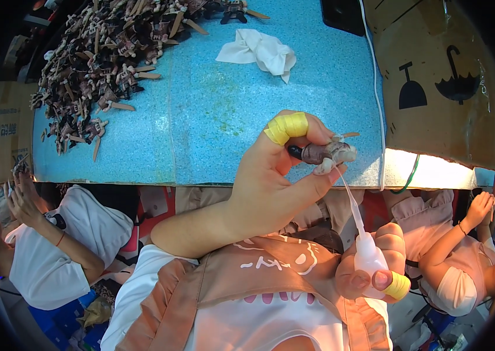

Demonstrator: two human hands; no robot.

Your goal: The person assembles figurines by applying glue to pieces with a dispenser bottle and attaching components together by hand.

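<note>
Above the table's front edge, my left hand point(277, 169) pinches a small figurine point(318, 154) with dark, brownish and pale parts. Yellow tape wraps one of its fingers. Closed around a small white squeeze bottle point(369, 256) is my right hand point(385, 263), with yellow tape on a digit as well. The bottle's long thin clear nozzle slants up, its tip close to the figurine's pale part by my left fingertips. Whether the tip touches it, I cannot tell.
A big heap of similar figurines point(107, 64) covers the far left of the blue tabletop point(212, 128). A crumpled white tissue point(262, 51) lies at the back. A white cable point(374, 88) runs beside a cardboard box point(435, 117). People sit left point(63, 240) and right point(452, 251).
</note>
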